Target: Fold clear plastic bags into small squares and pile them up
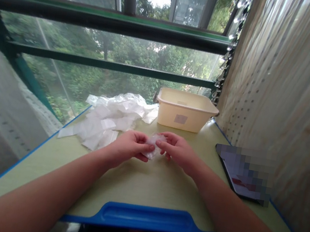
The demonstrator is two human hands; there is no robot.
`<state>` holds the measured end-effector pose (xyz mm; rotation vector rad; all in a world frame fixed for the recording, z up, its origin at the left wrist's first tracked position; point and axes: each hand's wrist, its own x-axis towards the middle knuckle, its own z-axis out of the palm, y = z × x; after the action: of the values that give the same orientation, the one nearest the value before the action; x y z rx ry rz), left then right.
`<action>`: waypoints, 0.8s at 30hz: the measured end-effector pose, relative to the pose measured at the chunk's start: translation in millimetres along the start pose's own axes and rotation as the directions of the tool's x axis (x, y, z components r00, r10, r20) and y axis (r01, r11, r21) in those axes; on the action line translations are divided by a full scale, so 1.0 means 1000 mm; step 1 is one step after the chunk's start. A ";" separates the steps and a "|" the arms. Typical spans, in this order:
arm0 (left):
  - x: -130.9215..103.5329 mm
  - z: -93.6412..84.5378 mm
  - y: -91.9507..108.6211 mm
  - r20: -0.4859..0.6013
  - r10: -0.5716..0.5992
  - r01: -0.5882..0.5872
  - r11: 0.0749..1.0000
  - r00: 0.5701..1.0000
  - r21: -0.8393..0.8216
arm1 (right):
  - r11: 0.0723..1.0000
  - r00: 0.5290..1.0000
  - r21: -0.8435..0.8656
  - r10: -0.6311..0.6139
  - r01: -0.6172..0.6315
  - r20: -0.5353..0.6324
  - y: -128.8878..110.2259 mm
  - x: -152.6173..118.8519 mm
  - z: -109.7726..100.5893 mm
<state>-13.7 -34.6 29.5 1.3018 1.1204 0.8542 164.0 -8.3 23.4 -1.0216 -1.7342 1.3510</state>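
Observation:
Between my two hands, above the middle of the table, is a small crumpled clear plastic bag [154,146]. My left hand [132,146] pinches its left side between thumb and fingers. On the other side, my right hand [176,149] has its thumb and fingertips closed on the bag's right edge. What the bag contains, if anything, is too small to tell. A loose pile of clear and whitish plastic bags [109,118] lies to the back left, just beyond my left hand.
A cream plastic bin [184,117] with a small label stands at the table's back right. A dark flat device [237,173], partly blurred out, lies near the right edge. The table [142,189] has a blue rim with a raised tray at the front. Windows and railings rise behind.

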 end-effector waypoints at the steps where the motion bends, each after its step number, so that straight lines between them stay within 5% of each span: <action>1: 0.000 0.000 0.000 0.002 -0.006 0.006 1.000 1.000 -0.001 | 1.000 1.000 -0.005 0.008 -0.008 0.008 0.000 0.000 0.000; 11: -0.005 -0.001 0.004 0.124 -0.154 0.150 0.988 0.980 0.043 | 1.000 0.999 0.021 0.015 -0.016 0.032 0.000 0.002 -0.005; 18: 0.002 -0.003 -0.003 -0.002 -0.082 0.081 0.985 0.997 -0.155 | 0.973 0.983 0.170 0.136 -0.156 0.122 -0.002 -0.002 0.005; 24: 0.004 0.001 -0.004 -0.037 -0.061 0.053 0.983 0.997 -0.176 | 0.983 0.994 0.151 0.092 -0.101 0.067 0.003 -0.001 0.009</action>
<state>-12.2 -31.5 24.7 1.1061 1.0852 0.9204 156.5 -12.5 18.9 -0.9981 -1.6116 1.5661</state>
